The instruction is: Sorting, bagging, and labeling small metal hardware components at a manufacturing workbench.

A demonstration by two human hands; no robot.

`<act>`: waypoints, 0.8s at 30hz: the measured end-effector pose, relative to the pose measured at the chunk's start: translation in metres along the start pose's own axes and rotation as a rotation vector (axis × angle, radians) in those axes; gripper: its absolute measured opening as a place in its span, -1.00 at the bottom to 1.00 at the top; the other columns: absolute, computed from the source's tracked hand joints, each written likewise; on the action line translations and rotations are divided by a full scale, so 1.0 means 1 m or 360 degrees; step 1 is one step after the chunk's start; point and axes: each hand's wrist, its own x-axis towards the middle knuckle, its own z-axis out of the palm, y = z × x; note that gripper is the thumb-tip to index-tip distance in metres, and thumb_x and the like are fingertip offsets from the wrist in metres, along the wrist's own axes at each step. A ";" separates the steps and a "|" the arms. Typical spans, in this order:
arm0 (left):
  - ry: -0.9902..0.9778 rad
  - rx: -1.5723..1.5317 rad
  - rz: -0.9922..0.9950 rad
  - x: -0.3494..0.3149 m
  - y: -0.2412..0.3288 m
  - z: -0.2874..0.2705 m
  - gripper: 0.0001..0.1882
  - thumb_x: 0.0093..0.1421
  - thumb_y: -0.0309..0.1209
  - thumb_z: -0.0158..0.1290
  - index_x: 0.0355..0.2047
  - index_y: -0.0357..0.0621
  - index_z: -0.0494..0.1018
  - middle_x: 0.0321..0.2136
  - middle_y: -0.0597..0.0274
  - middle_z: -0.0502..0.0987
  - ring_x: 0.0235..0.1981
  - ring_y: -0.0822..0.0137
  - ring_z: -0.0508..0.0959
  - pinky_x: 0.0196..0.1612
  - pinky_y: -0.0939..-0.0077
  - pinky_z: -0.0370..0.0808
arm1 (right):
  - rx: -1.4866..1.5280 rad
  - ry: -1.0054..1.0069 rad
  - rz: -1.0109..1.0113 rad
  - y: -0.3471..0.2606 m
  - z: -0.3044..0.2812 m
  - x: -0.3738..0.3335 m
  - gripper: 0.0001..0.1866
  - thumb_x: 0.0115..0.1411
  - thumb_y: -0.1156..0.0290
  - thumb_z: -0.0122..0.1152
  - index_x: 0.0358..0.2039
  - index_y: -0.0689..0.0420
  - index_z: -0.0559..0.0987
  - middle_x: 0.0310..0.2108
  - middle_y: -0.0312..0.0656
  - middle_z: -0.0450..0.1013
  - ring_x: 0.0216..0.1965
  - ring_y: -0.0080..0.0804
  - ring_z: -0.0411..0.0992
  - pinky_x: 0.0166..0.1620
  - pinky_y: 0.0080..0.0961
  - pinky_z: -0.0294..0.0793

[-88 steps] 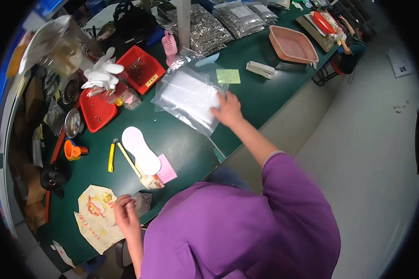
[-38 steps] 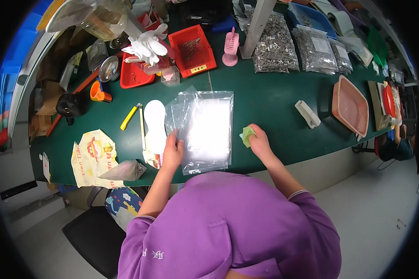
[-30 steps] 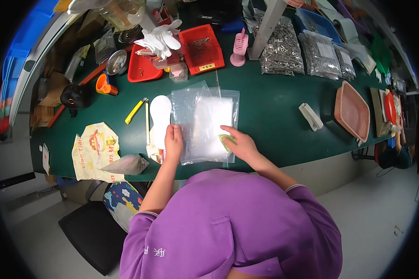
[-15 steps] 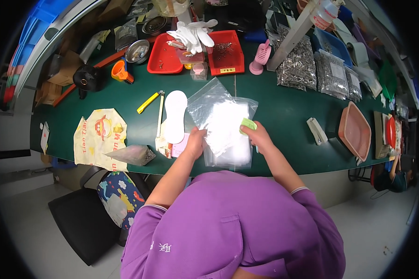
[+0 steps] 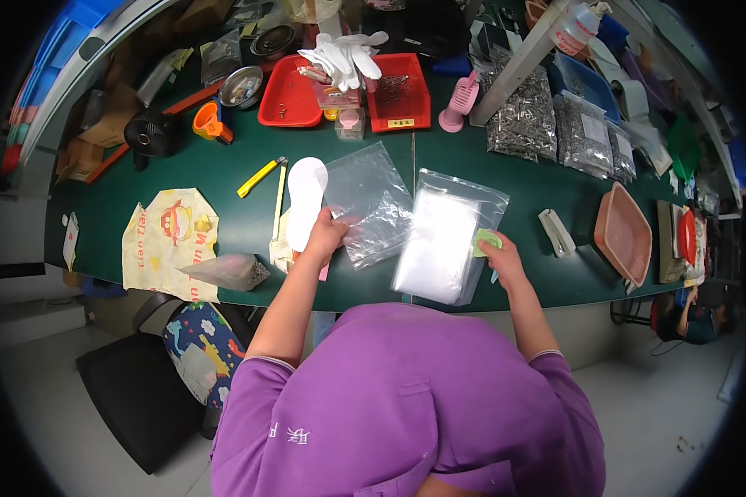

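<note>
My left hand [image 5: 325, 238] pinches the edge of a single clear plastic bag [image 5: 371, 192], tilted over the table. At the right, my right hand [image 5: 506, 260] grips the side edge of a thick stack of clear plastic bags [image 5: 443, 236]. Under its thumb sits a small light-green piece [image 5: 486, 241], whose kind I cannot make out. A light-blue tip [image 5: 495, 277] pokes out below that hand. Just beyond my left hand lies a white insole-shaped piece [image 5: 307, 195], with a pink pad mostly hidden by my wrist.
A yellow utility knife [image 5: 259, 178] lies at the left, near a printed cream bag [image 5: 172, 240] and a small filled bag [image 5: 232, 272]. A white stapler [image 5: 557, 233] and a pink basket [image 5: 625, 234] are on the right. Red trays [image 5: 293, 112] and bags of metal parts [image 5: 522, 116] stand behind.
My hands have moved apart. The single clear bag has come away left with my left hand, while the bag stack and green piece have shifted right with my right hand.
</note>
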 end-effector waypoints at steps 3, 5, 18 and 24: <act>-0.0025 0.0283 0.0081 0.008 -0.015 0.014 -0.59 0.08 -0.72 -0.21 -0.03 -0.24 0.18 -0.21 -0.02 0.54 -0.34 0.22 0.59 -0.34 0.44 0.56 | -0.0060 -0.0019 0.0107 0.004 -0.001 0.002 -0.56 0.04 0.30 0.28 -0.05 0.14 0.47 -0.43 -0.40 0.42 -0.57 -0.72 0.20 -0.56 -0.72 0.12; 0.0143 0.0871 0.0292 0.014 -0.018 0.020 -0.65 0.06 -0.65 -0.15 -0.09 -0.27 0.22 -0.39 0.02 0.59 -0.42 0.10 0.59 -0.33 0.35 0.52 | -0.0098 -0.0027 0.0163 0.004 0.004 0.000 -0.53 0.04 0.31 0.28 -0.02 0.13 0.45 -0.44 -0.39 0.41 -0.58 -0.71 0.18 -0.57 -0.73 0.11; 0.0430 0.1438 0.0990 0.029 -0.020 0.028 -0.30 -0.09 -0.67 0.05 0.14 -0.22 0.19 0.14 -0.17 0.15 0.12 -0.13 0.26 0.17 0.26 0.28 | 0.0736 -0.0264 0.0115 -0.076 -0.007 -0.028 -0.64 0.11 0.43 0.08 -0.04 0.08 0.37 -0.41 -0.35 0.38 -0.70 -0.81 0.11 -0.73 -0.86 -0.03; 0.0607 0.1339 0.1250 -0.016 -0.028 0.011 -0.47 0.00 -0.63 0.00 0.05 -0.26 0.26 0.16 -0.16 0.15 0.17 -0.13 0.20 0.19 0.21 0.22 | 0.1273 -0.0811 0.0287 -0.100 0.039 0.024 -0.86 0.19 0.29 0.04 -0.33 0.06 0.45 -0.70 -0.50 0.22 -0.79 -0.89 0.01 -0.77 -0.97 -0.13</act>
